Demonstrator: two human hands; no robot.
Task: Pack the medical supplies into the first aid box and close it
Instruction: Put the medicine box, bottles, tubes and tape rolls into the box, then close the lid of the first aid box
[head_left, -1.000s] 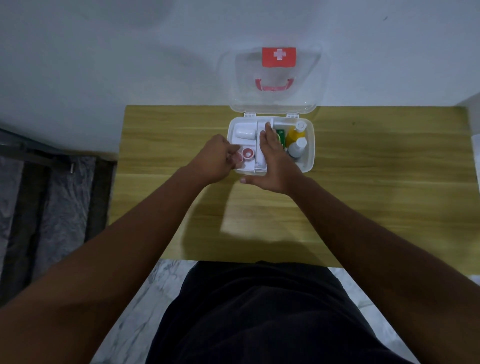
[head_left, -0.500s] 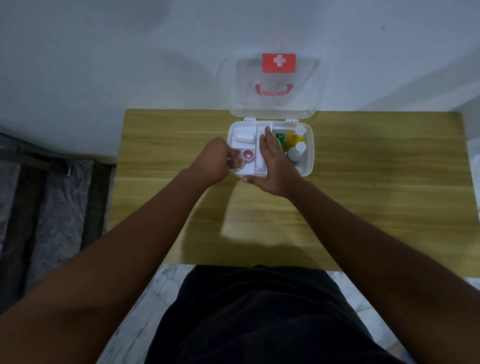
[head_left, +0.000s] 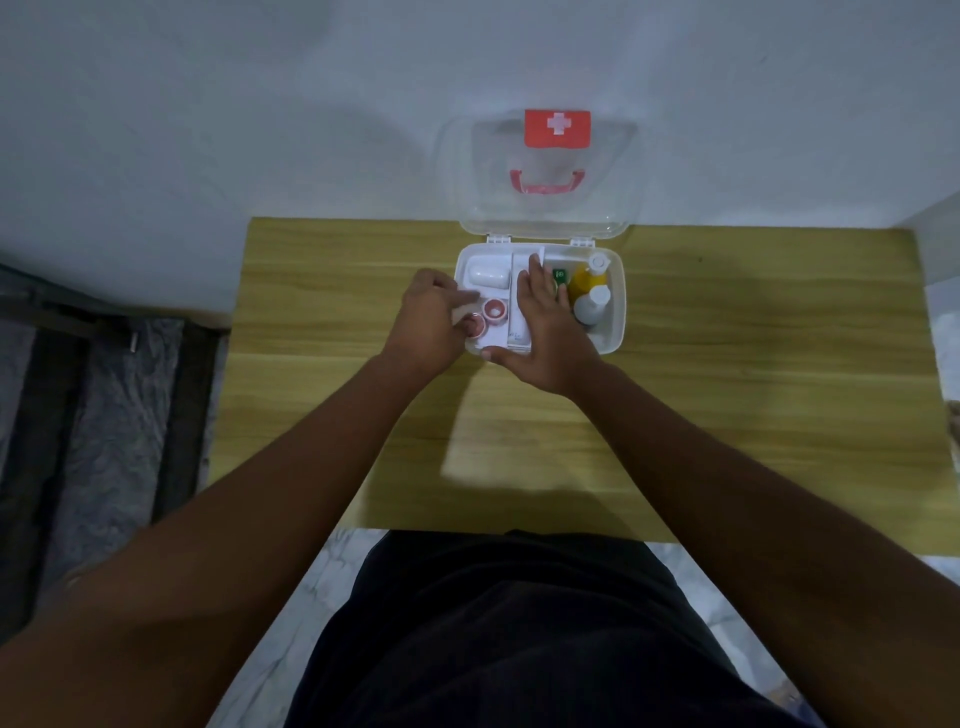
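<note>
Barely changed from half a second ago: left hand (head_left: 434, 317) curled, nudging a tape roll (head_left: 475, 326) in the first aid box (head_left: 615, 312) at tabletop's far edge; right hand (head_left: 545, 322) flat, grasping nothing, pressing a white packet (head_left: 519, 332). Lid (head_left: 540, 156) open; packing probably near done.

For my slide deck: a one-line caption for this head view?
Both hands arrange supplies in the open first aid box, lid up.
</note>
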